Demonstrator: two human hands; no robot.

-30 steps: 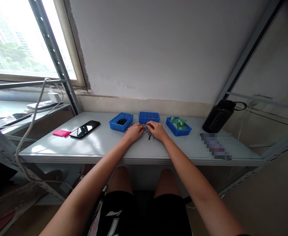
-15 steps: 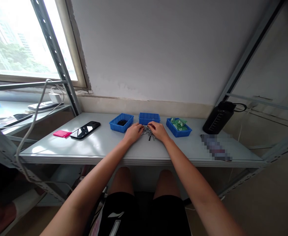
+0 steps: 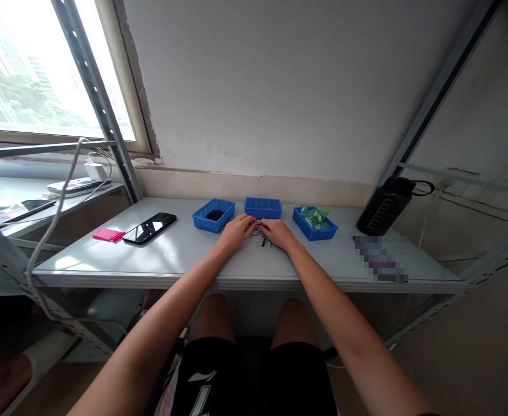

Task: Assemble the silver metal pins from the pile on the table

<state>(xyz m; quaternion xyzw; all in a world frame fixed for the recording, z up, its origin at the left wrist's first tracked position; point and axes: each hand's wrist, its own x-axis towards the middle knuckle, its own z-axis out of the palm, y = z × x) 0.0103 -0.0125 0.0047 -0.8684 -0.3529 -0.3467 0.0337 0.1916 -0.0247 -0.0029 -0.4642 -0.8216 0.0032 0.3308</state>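
Note:
My left hand (image 3: 237, 229) and my right hand (image 3: 277, 232) rest on the grey table (image 3: 171, 257), fingertips meeting over a small pile of metal pins or screws (image 3: 260, 234). Both hands have curled fingers on the pile; what each pinches is too small to make out. Just behind the hands stand three blue bins: the left bin (image 3: 214, 215) holds dark small parts, the middle bin (image 3: 263, 207) sits straight ahead, the right bin (image 3: 315, 223) holds green pieces.
A black phone (image 3: 149, 227) and a pink card (image 3: 108, 234) lie at the table's left. A black bottle (image 3: 386, 205) lies at the right, a blurred item (image 3: 380, 259) in front of it. A side shelf (image 3: 41, 193) with a power strip stands left.
The hands drew closer together over the pile, covering more of it; the left hand shifted slightly towards the bins.

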